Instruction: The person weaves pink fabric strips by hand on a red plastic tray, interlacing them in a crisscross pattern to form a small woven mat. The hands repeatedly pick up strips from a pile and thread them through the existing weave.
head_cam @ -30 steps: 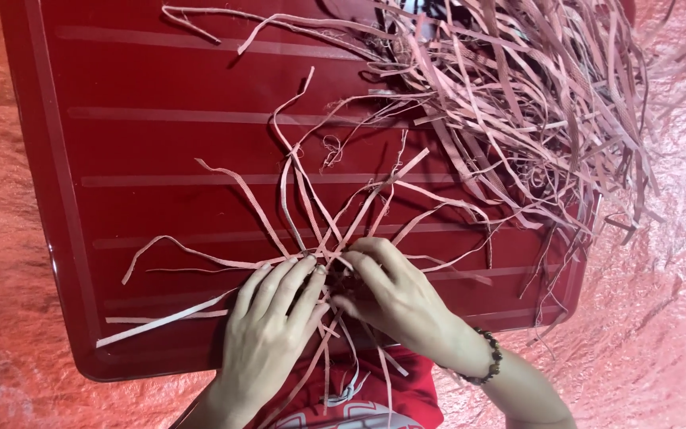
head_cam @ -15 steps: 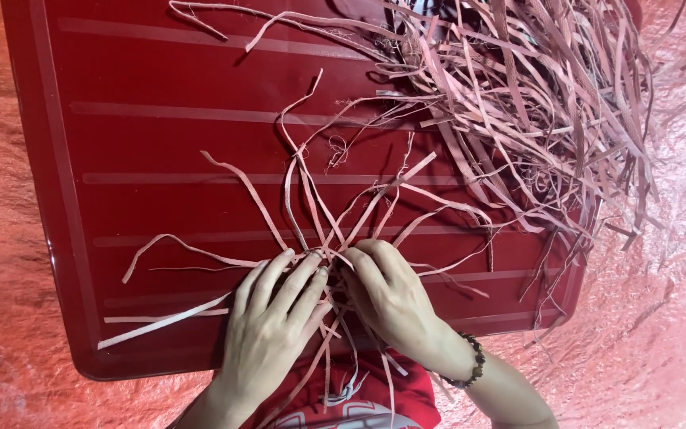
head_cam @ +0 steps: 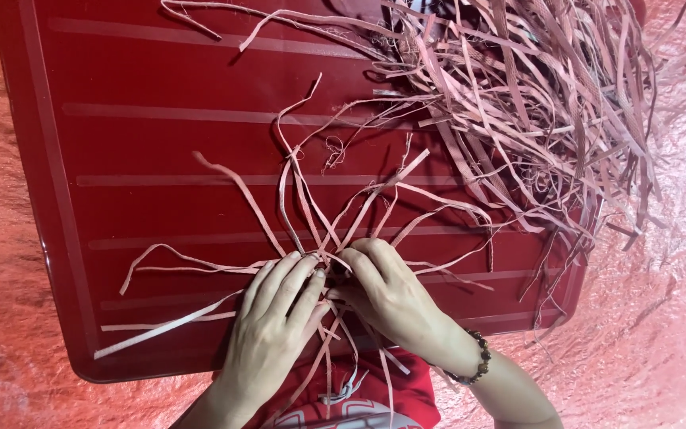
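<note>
Both my hands meet at the near edge of a dark red ribbed board [head_cam: 160, 143]. My left hand [head_cam: 273, 326] presses flat on a crossing of thin pink strips [head_cam: 311, 214] that fan outward from under the fingers. My right hand [head_cam: 391, 294], with a beaded bracelet on the wrist, pinches the same crossing from the right, fingertips touching those of the left. Loose strip ends trail toward me over my red shirt.
A big tangled heap of pink strips [head_cam: 533, 103] covers the board's far right corner and spills over its right edge. Crinkled red-pink sheeting [head_cam: 660, 318] lies under and around the board.
Both hands stay at the same crossing of strips; the fingers have shifted only slightly. The view has drifted a little.
</note>
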